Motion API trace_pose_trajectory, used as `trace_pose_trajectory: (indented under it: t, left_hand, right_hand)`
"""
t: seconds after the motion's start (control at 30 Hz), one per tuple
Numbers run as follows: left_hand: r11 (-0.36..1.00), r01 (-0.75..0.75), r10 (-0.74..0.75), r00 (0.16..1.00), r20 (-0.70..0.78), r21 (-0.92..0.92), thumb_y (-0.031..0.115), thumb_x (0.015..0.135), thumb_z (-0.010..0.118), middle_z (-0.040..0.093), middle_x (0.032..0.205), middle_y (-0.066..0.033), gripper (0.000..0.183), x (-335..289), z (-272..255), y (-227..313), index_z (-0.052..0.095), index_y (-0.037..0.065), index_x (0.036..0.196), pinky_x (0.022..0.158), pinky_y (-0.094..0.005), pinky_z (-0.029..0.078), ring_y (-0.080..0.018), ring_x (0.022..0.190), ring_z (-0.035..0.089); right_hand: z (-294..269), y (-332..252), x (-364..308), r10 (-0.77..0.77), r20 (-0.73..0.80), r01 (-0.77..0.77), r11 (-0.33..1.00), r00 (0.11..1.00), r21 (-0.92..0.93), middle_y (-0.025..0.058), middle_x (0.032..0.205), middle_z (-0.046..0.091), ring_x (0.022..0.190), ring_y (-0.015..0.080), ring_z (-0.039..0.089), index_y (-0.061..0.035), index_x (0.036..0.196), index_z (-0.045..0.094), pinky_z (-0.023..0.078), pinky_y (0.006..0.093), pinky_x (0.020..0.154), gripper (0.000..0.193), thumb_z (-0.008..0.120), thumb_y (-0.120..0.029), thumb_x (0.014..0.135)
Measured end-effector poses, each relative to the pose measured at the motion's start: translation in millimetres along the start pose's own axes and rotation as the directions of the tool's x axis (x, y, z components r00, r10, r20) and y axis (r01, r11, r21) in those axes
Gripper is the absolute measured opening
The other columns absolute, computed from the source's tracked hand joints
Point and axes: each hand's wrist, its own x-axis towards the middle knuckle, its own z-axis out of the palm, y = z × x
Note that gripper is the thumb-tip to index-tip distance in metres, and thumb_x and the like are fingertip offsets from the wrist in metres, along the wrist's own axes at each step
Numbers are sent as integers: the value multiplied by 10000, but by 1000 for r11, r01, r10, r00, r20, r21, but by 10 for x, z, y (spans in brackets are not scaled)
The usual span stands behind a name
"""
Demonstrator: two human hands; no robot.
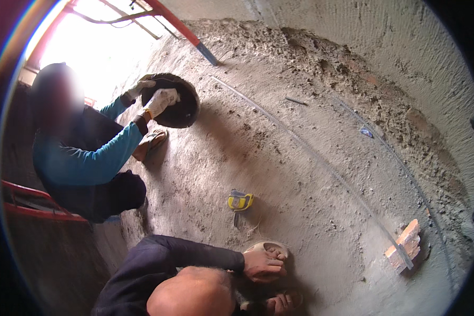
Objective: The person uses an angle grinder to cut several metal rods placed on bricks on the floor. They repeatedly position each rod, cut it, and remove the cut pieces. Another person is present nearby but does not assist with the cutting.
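Though neither own hand shows, its grip untellable, a yellow tape measure (240, 200) lies on the floor (300, 158).

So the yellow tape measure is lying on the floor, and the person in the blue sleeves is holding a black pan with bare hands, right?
Not quite. The head view shows that person's hands in white gloves, not bare. The rest holds: they grip the black pan, and the yellow tape measure lies on the floor.

A building site under construction. Rough grey cement floor (279, 174), crumbling mortar heap (353, 68) along the unplastered wall (405, 37), loose brick (405, 245), yellow tape measure (240, 200) and red metal frame (181, 26) indicate masonry work
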Motion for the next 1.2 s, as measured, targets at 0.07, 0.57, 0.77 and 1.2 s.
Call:
trace_pose_trajectory:
  t: [0.07,0.57,0.77,1.2]
  left_hand:
    - [999,1,0,1000,-7,36,294,927,647,592,1132,-146,386,99,-57,126,566,69,1230,895,-455,429,-337,1030,560]
    - [925,48,18,986,168,-377,427,1079,359,656,877,-265,544,855,327,478,618,-36,956,746,-494,497,-469,870,612]
    - [929,-56,100,990,103,-365,353,1086,362,635,859,-258,410,940,368,529,570,10,998,714,-520,476,-462,855,608]
    - [945,-137,101,986,-131,-296,304,1032,533,624,1166,-212,360,1287,125,745,614,-11,1186,930,-466,467,-404,1080,581]
  right_hand:
    - [26,3,-40,17,40,-17,1000,999,9,126,1020,690,858,238,674,-24,1032,665,540,383,862,163,669,-157,938]
    - [-360,330,755,315,463,-445,872,829,204,136,954,684,856,208,670,-15,1045,654,537,361,821,224,695,-175,893]
    - [-943,151,798,619,512,-669,30,596,743,123,805,695,756,187,676,47,1050,655,551,373,741,437,746,-331,851]
    - [-1088,-101,848,873,217,-737,211,438,642,16,741,615,600,109,518,-39,775,604,425,282,541,315,576,-249,1008]
